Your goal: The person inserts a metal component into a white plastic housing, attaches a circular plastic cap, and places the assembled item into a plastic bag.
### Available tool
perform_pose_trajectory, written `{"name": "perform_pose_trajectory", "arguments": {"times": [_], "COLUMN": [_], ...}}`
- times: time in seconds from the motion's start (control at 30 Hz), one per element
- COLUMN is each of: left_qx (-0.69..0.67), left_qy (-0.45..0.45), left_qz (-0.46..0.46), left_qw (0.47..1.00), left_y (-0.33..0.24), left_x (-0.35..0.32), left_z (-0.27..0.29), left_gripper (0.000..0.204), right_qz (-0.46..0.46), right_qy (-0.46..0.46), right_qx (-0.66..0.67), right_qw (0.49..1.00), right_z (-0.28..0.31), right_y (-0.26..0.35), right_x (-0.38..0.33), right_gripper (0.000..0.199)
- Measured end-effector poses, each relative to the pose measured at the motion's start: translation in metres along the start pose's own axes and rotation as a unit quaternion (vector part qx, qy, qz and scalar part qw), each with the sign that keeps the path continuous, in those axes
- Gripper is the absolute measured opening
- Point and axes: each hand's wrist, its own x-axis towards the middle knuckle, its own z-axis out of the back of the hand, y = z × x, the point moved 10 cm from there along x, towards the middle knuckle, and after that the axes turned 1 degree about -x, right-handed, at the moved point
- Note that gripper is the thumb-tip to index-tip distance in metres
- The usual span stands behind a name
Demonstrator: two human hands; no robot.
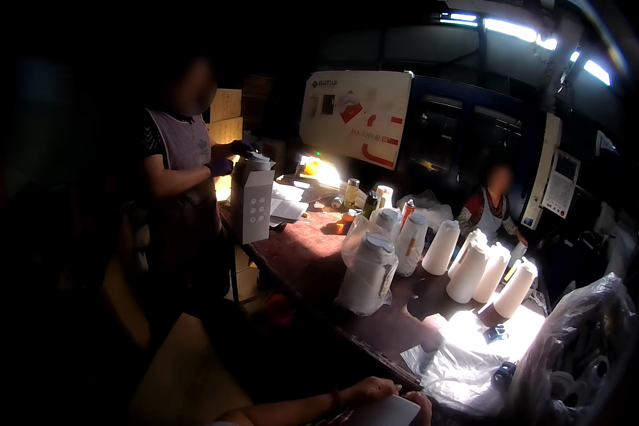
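Note:
At the lower edge, my left hand (371, 389) is closed, its fingers curled at the upper left edge of a pale flat-sided thing (389, 413). My right hand (420, 407) grips the right side of that same thing. Most of it lies below the picture, so its kind does not show. Beyond my hands, crumpled clear plastic film (461, 362) lies bright on the dark reddish table (298, 259). Small dark parts (503, 375) rest on the film.
Several white jugs (468, 273) stand across the table; nearer ones (369, 277) are wrapped in plastic. A plastic bag (582, 341) of pale parts stands right. At left, a co-worker (184, 163) handles a jug at a white carton (257, 206). Another person (493, 206) is at the far side.

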Motion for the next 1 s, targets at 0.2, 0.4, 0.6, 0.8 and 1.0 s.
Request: {"name": "perform_pose_trajectory", "arguments": {"times": [0.2,0.4,0.6,0.8,1.0], "left_qx": [0.088,0.197,0.25,0.225,-0.077], "left_qy": [-0.087,-0.09,-0.118,-0.153,-0.257], "left_qz": [-0.051,-0.1,-0.117,-0.119,-0.002], "left_qw": [0.991,0.971,0.954,0.955,0.963], "left_y": [-0.002,-0.039,-0.045,-0.041,-0.005], "left_x": [-0.008,-0.008,-0.009,-0.014,-0.025], "left_z": [0.005,-0.012,-0.015,-0.008,0.045], "left_gripper": [0.044,0.042,0.042,0.035,0.047], "right_qz": [-0.121,0.144,0.234,-0.008,-0.119], "right_qy": [-0.14,-0.119,-0.152,0.106,0.212], "right_qx": [-0.101,-0.191,-0.259,-0.136,-0.299], "right_qw": [0.978,0.964,0.925,0.985,0.923], "right_z": [0.011,0.127,0.136,0.011,-0.053], "right_y": [0.044,0.063,0.12,0.082,0.056], "right_x": [-0.029,0.033,0.041,0.011,-0.027], "right_gripper": [0.026,0.014,0.011,0.031,0.046]}}
